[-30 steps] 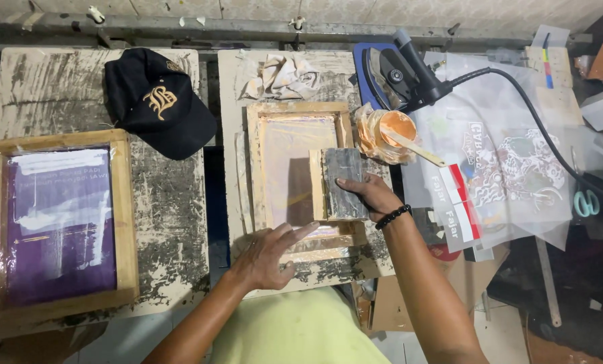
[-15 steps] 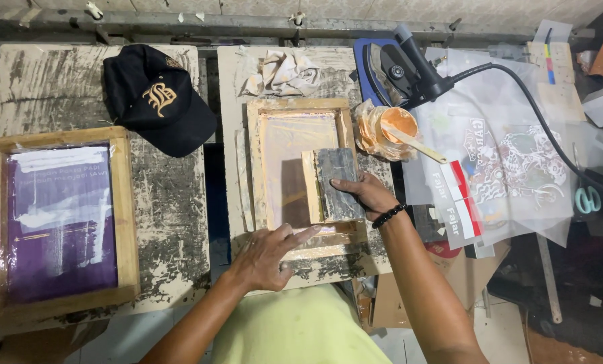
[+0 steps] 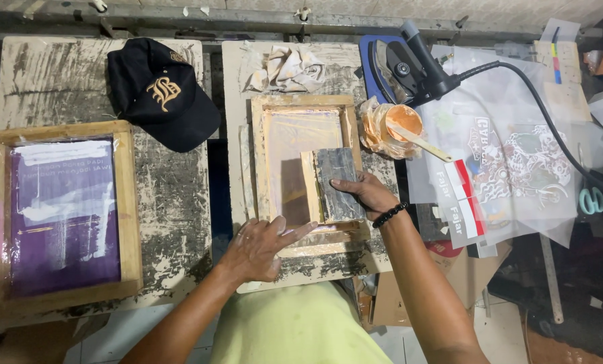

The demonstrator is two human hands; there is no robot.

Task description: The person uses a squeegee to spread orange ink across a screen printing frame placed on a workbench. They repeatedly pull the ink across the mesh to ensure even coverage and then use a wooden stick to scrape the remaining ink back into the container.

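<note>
Centre frame: right hand (image 3: 369, 194) fingers clamped on a squeegee (image 3: 337, 183) inside a wooden screen (image 3: 304, 101); left hand (image 3: 261, 246), fingers spread, presses its lower edge.

Black cap (image 3: 161, 91), gold emblem; purple screen (image 3: 63, 214); squeegee (image 3: 338, 183) seemingly dark grey.

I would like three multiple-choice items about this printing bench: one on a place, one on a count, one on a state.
1. Where does the black cap lie?
A. above the purple-screen frame
B. inside the middle frame
C. on the iron

2. How many wooden frames show?
A. one
B. two
C. four

3. The left hand is
A. flat on the middle frame's near edge
B. holding scissors
C. lifted clear

Answers: 1 A, the cap sits beyond the purple frame; 2 B, one left, one middle; 3 A, palm down, while the right hand holds the squeegee.
</note>
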